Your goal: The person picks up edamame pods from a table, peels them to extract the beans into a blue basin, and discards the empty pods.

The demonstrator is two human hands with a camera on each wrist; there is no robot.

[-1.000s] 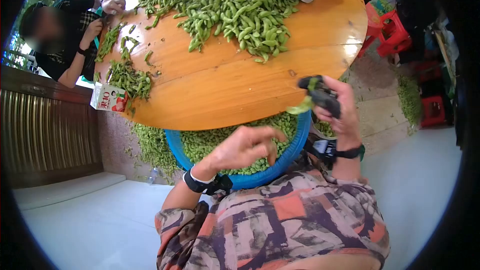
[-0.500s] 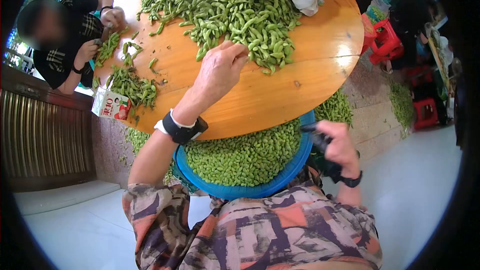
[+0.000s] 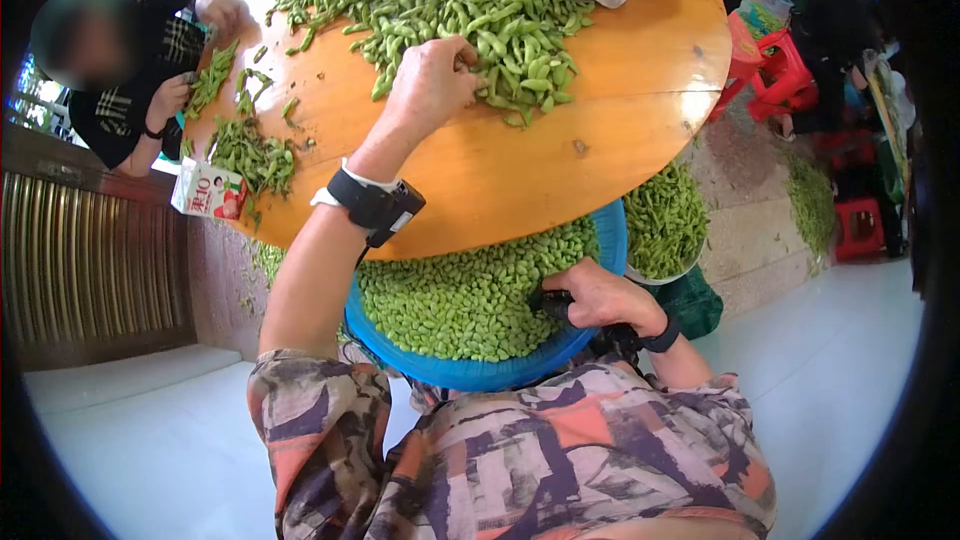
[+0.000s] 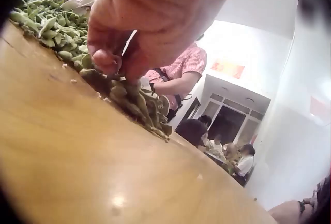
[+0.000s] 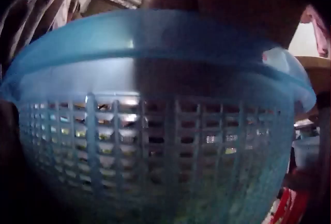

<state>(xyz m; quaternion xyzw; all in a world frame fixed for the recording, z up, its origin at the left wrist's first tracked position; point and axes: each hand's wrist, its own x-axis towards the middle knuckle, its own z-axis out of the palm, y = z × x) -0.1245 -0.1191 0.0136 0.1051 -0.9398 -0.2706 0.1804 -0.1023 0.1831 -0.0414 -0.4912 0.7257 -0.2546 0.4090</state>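
Reaching over the wooden table [image 3: 500, 175], my left hand [image 3: 432, 85] has its curled fingers at the near edge of a heap of green pods [image 3: 500, 25]. In the left wrist view, the thumb and fingers of that hand [image 4: 155, 17] pinch at pods [image 4: 137, 102] on the tabletop. My right hand [image 3: 600, 298] is over the right side of a blue basket [image 3: 480, 372] of shelled green beans [image 3: 450, 305], gripping a black object [image 3: 550, 304] whose shape is partly hidden. The basket's slatted side [image 5: 155, 141] fills much of the right wrist view.
A person [image 3: 120, 70] sits at the table's left, near smaller pod piles and a carton [image 3: 208, 190]. A container of pods [image 3: 665, 225] stands right of the basket. Red stools [image 3: 780, 75] are at the right.
My left hand has moved from over the basket up to the pod heap. My right hand has come left and down over the beans; the pod seen at it earlier is not visible now.
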